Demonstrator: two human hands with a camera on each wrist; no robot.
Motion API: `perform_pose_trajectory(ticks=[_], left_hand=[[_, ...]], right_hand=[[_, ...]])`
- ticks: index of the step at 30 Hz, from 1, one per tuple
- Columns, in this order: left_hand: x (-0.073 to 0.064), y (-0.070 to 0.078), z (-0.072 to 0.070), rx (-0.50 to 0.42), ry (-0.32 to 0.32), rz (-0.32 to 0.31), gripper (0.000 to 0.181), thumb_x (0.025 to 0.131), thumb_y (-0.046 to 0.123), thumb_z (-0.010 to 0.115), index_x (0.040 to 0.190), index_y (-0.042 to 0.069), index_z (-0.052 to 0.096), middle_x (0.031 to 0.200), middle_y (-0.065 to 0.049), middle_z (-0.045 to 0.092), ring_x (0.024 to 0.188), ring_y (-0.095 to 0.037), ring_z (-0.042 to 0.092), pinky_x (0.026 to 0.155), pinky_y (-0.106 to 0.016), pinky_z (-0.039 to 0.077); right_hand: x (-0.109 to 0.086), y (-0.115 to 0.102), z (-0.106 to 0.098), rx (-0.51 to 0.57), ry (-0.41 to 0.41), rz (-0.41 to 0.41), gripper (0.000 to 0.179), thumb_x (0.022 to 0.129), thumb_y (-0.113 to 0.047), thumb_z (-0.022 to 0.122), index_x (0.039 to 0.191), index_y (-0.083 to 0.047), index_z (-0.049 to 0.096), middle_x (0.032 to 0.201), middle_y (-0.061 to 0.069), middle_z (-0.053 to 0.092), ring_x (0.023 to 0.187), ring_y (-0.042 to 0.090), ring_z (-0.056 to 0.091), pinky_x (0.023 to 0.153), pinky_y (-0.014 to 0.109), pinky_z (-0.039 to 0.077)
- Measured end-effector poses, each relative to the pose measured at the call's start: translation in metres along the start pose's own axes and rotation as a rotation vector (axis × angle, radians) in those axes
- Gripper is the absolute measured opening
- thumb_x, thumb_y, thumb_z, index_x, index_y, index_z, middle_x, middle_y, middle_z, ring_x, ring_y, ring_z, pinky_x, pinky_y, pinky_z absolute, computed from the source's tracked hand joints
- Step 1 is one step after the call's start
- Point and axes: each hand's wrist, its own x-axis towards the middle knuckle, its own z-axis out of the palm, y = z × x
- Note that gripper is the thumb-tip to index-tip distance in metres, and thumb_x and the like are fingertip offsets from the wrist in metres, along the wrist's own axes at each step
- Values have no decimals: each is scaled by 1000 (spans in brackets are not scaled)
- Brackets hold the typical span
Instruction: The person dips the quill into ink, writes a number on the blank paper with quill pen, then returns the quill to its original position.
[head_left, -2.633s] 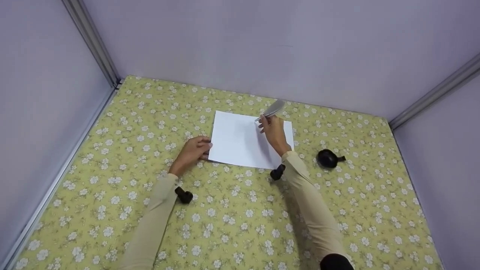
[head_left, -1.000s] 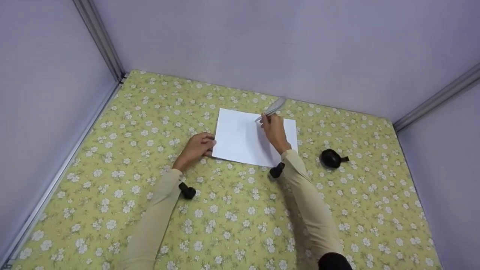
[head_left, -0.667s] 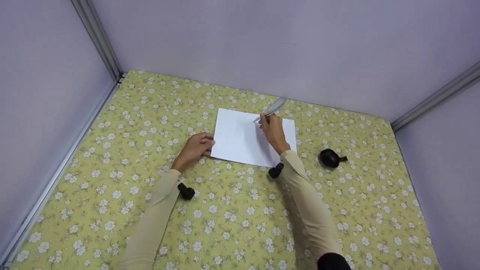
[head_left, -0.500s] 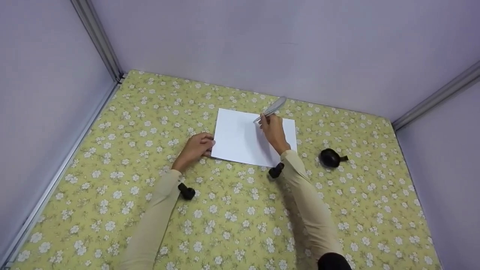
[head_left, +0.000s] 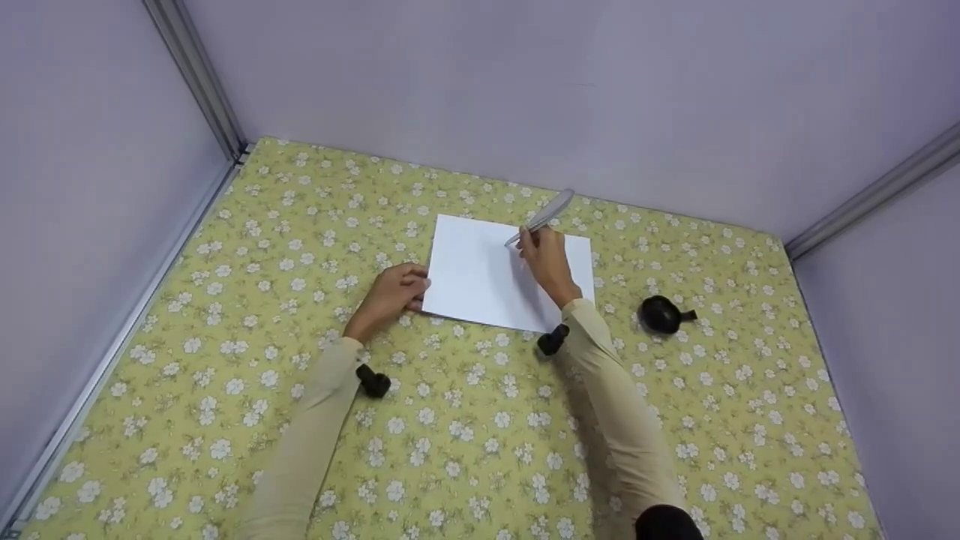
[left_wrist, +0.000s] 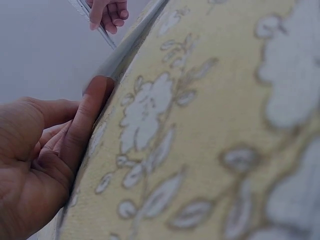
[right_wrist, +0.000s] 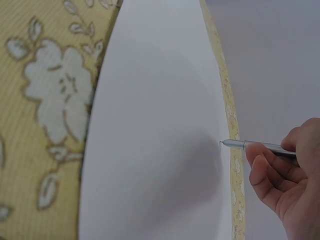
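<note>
A white sheet of paper (head_left: 469, 274) lies on the flower-patterned tablecloth. My right hand (head_left: 549, 259) pinches a silver pen with a feather-shaped top (head_left: 553, 208), its plume leaning up toward the back wall. In the right wrist view, the tip of the pen (right_wrist: 235, 143) is right at the paper, close to its far edge, beside a small faint mark (right_wrist: 221, 148). At the paper's left side, my left hand (head_left: 388, 296) holds the edge between thumb and curled fingers. In the left wrist view, the paper's edge (left_wrist: 127, 47) is raised slightly over a fingertip.
To the right of the paper stands a small round black pot with a short side handle (head_left: 661, 315). Pale walls (head_left: 480, 90) with metal corner posts enclose the patterned tablecloth (head_left: 450, 420) at the back and both sides.
The pen tip has crept slightly left and down across the paper, and the plume has turned to look narrower. The left hand keeps its place at the edge; the head view has shifted slightly.
</note>
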Motion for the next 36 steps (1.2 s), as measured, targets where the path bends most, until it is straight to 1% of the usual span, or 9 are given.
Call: perform_pose_trajectory(ticks=[2, 5, 9, 11, 16, 19, 27, 32, 36], left_hand=[[0, 0, 0, -4, 0, 6, 38, 110, 10, 54, 146, -3, 53, 103, -10, 63, 73, -13, 55, 67, -24, 55], [-1, -1, 0, -13, -6, 15, 38, 110, 11, 53, 146, -4, 53, 103, -12, 63, 73, -13, 54, 67, -25, 54], [-2, -3, 0, -7, -4, 14, 39, 111, 11, 54, 146, -3, 53, 109, -14, 65, 76, -13, 57, 70, -25, 56], [-2, -4, 0, -9, -6, 13, 39, 111, 11, 53, 147, -3, 52, 111, -16, 64, 76, -14, 56, 70, -25, 56], [-2, -4, 0, -6, -6, 21, 39, 110, 11, 54, 146, -3, 52, 114, -17, 65, 78, -14, 58, 70, -25, 56], [-2, -2, -1, 4, 0, 17, 38, 110, 11, 54, 145, -3, 53, 116, -17, 66, 78, -13, 59, 69, -24, 56], [1, 1, 1, 41, 19, -5, 38, 108, 10, 57, 144, -4, 55, 122, -23, 68, 79, -13, 64, 68, -23, 56], [0, 0, 1, 59, 40, -11, 36, 108, 11, 58, 142, -2, 58, 121, -21, 69, 79, -13, 65, 68, -24, 57], [1, 0, 1, 35, 34, -12, 35, 109, 11, 57, 141, -3, 58, 117, -18, 69, 76, -12, 63, 67, -23, 56]], right_hand=[[0, 0, 0, 4, -6, 3, 27, 109, -10, 55, 100, 10, 72, 83, 18, 72, 68, 18, 65, 58, 22, 45], [-1, -1, 0, 12, -18, 12, 28, 110, -11, 55, 103, 11, 72, 84, 18, 73, 69, 18, 65, 59, 22, 46], [-2, -1, 0, 7, -36, 23, 29, 110, -13, 54, 104, 10, 71, 85, 18, 73, 70, 18, 66, 60, 22, 47], [-4, -2, 0, 0, -41, 25, 29, 110, -13, 54, 104, 10, 71, 85, 17, 73, 71, 19, 66, 60, 22, 47], [-6, -3, -2, -6, -45, 9, 30, 110, -14, 55, 104, 10, 72, 85, 18, 73, 71, 20, 66, 61, 23, 46], [-6, -3, -3, -7, -46, 4, 31, 111, -15, 55, 103, 9, 72, 85, 17, 74, 71, 20, 66, 60, 23, 46], [-8, -3, -3, -26, -45, 5, 29, 110, -14, 56, 101, 9, 72, 84, 17, 74, 71, 19, 68, 60, 21, 47], [-10, -3, -4, -14, -59, 6, 29, 110, -15, 55, 102, 8, 72, 85, 17, 74, 71, 20, 68, 61, 22, 48], [-13, -3, -4, -11, -56, 8, 28, 110, -14, 56, 102, 7, 72, 84, 16, 74, 71, 20, 68, 61, 22, 47]])
